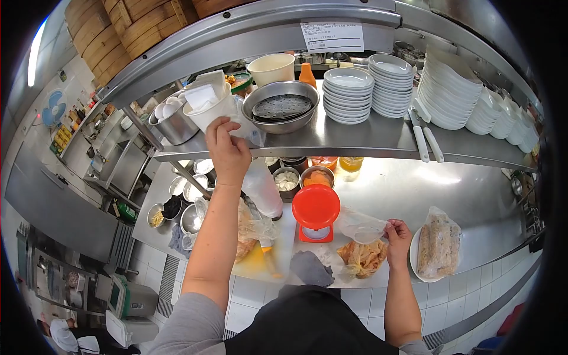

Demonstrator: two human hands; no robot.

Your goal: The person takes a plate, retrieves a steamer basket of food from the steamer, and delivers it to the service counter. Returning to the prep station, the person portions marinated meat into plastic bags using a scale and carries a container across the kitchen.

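- The near edge of the steel counter (414, 183) is reached by a grey cloth (310, 269), which is laid on the near side of the red scale (316, 207).
- A bag of orange-brown food (362, 257) is set close to that edge, nearer than the scale and to its right.
- The clear plastic bag (359, 225) is pinched between the thumb and fingers of the right hand (398, 232), right of the scale; whether it is joined to the food bag cannot be told.
- Farther right of the scale, a white plate (414, 255) is seen under a wrapped bundle (439, 245); its rim is brought near the counter's edge.
- Left of the scale, a knife (269, 260) is rested on a cutting board (285, 234).
- Just beyond the scale, a metal pot (289, 193) of white pieces is placed; beyond and right, a wide stretch of steel is left exposed.
- Beyond and left of the scale, the left hand (229, 148) is raised at the front edge of the shelf (355, 142), fingers bent; whether anything is gripped cannot be told.
- Farther beyond the scale, stacked plates (349, 97) are stood on the shelf.
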